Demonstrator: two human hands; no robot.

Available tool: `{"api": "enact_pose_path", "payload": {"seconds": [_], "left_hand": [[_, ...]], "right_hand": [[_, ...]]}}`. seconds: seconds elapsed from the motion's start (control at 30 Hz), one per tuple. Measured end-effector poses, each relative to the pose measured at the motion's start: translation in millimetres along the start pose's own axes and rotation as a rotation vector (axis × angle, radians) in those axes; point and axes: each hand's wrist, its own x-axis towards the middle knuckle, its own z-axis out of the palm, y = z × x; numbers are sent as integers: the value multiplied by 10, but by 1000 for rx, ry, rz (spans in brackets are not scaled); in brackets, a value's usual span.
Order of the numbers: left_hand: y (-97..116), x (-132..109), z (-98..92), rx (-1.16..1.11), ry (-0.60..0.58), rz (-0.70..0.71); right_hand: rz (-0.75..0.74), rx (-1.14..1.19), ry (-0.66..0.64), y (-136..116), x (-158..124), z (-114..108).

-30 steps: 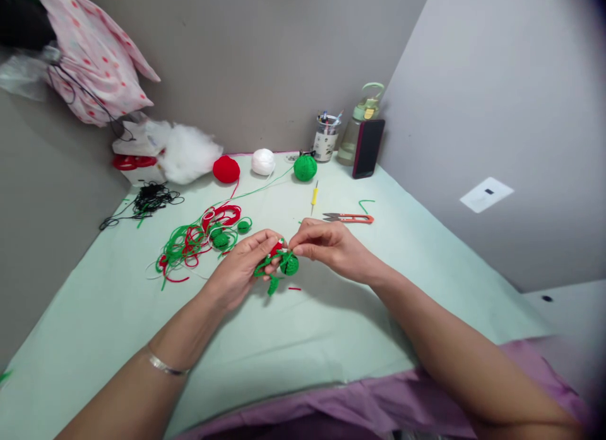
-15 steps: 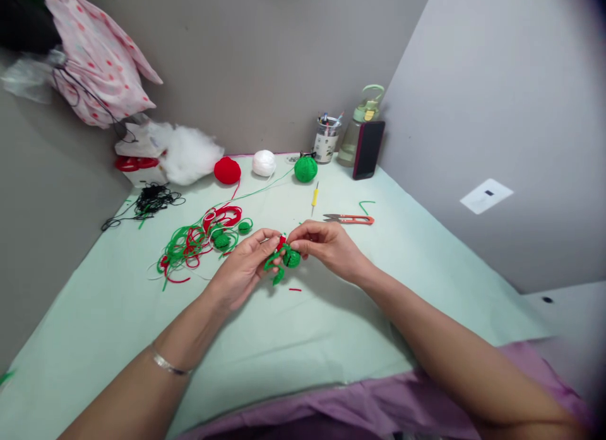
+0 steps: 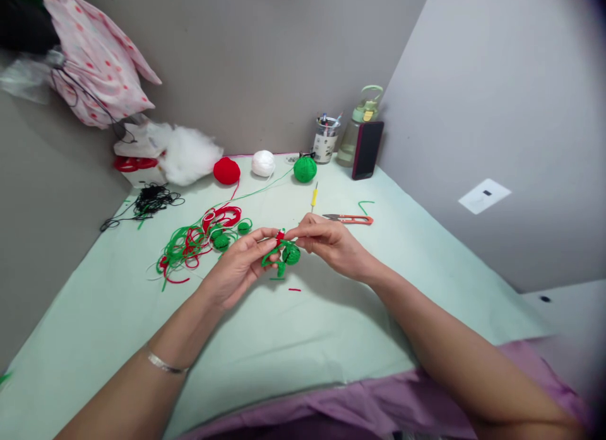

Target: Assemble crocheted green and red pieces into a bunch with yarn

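Note:
Pinched in the fingers of my left hand (image 3: 241,263) is a small crocheted piece (image 3: 280,237), red with some white and green at its top. Green parts hang from it: a round green crocheted ball (image 3: 290,254) and a smaller green bit below. My right hand (image 3: 331,241) is closed in a pinch right beside the piece, its index finger reaching across to the red part. What sits between its fingertips is too small to make out. Short red yarn (image 3: 294,290) and green yarn (image 3: 277,278) scraps lie under the hands.
Tangled red and green yarn (image 3: 189,244) with green crocheted balls (image 3: 221,241) lies left. Behind are red (image 3: 226,171), white (image 3: 263,163) and green (image 3: 305,169) yarn balls. Thread snips (image 3: 353,219), a yellow-handled hook (image 3: 314,197), a phone (image 3: 368,151) and a bottle (image 3: 350,140) are to the right.
My right hand has shifted slightly right and down, its index finger now stretched toward the red part. The dangling green bit has swung, and a green yarn scrap shows below it.

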Motion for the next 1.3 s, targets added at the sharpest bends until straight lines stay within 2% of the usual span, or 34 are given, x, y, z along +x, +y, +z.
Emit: {"api": "enact_pose_path", "payload": {"seconds": [0.17, 0.6, 0.73, 0.97, 1.13, 1.3], "left_hand": [[-2, -13, -15, 0, -43, -7], [2, -17, -30, -15, -92, -15], [1, -24, -35, -24, -90, -30], [-49, 1, -32, -2, -73, -20], [-51, -8, 0, -9, -3, -1], [-48, 2, 2, -5, -16, 1]], "right_hand": [[-60, -39, -67, 22, -2, -64], [-50, -74, -188, -21, -2, -174], [-28, 35, -149, 25, 7, -125], [138, 328, -14, 32, 15, 64], [209, 339, 74, -54, 15, 149], [278, 357, 118, -20, 20, 126]]}}
